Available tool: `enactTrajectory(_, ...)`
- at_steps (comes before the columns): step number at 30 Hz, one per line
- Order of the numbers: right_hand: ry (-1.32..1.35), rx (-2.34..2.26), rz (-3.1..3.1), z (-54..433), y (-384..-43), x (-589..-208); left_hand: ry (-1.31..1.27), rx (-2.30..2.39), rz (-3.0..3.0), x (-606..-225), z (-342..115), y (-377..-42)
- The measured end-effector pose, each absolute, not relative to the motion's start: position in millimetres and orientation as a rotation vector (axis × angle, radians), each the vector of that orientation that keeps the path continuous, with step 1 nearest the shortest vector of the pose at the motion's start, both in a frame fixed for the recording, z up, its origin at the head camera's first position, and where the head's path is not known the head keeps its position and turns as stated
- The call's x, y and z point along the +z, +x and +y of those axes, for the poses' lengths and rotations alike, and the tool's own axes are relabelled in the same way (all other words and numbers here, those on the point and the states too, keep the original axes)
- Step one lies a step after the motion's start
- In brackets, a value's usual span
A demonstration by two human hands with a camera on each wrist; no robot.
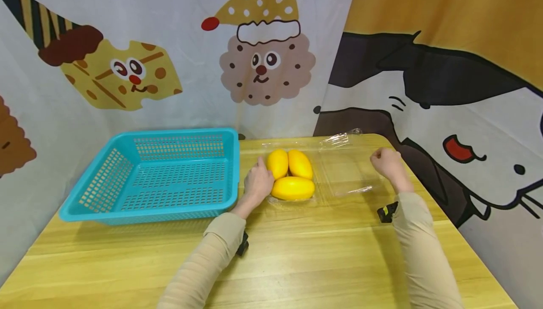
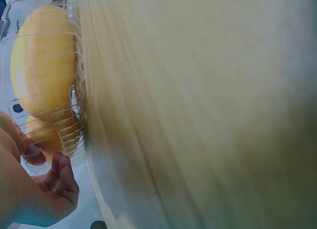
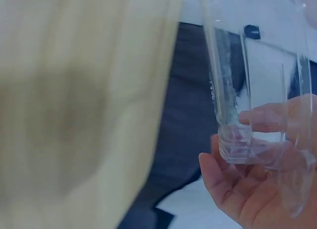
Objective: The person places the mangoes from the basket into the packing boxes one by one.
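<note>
A clear plastic clamshell box (image 2: 79, 127) lies opened out on the table, its ribbed base on the left. Three yellow mangoes sit in that base: two side by side at the back (image 1: 277, 164) (image 1: 300, 165) and one crosswise in front (image 1: 292, 188). At the base's left side, my left hand (image 1: 258, 180) pinches the edge between thumb and fingers, as the left wrist view shows. The transparent lid (image 1: 349, 170) spreads to the right. My right hand (image 1: 388, 164) grips the lid's outer right edge; its fingers (image 3: 213, 174) show around the plastic corner in the right wrist view.
A turquoise slotted basket (image 1: 148, 215) stands left of the box, close to my left forearm. The wooden table (image 1: 305, 262) ends near my right hand. A curtain printed with cartoon figures (image 1: 267, 69) hangs behind. Small black cameras (image 1: 387, 212) sit at both wrists.
</note>
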State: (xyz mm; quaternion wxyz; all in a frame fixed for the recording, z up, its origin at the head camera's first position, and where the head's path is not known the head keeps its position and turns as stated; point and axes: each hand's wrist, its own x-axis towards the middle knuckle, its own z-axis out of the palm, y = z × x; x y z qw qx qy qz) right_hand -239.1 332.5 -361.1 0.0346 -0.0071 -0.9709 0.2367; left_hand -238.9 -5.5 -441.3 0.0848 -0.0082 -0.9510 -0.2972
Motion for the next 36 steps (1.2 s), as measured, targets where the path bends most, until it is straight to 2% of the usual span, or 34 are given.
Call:
enactTrajectory(10,-0.01,0.662,-3.083,303.7,-229.3,-306.2,-0.019,-0.886,-2.836,-441.9,-5.2,-239.5)
enactTrajectory(22,0.139,0.866,-3.019,264.1,-213.8,-269.3,-0.028,-0.874,-2.837,-442.6,-6.0,-239.4)
enactTrajectory(28,0.281,0.951,-2.899,247.0,-210.5,-274.6,-0.037,-0.882,-2.833,-442.3,-6.3,-239.5)
enactTrajectory(36,0.411,1.043,-2.87,234.4,-220.4,-317.0,-0.018,-0.911,-2.847,-440.8,-6.5,-238.7)
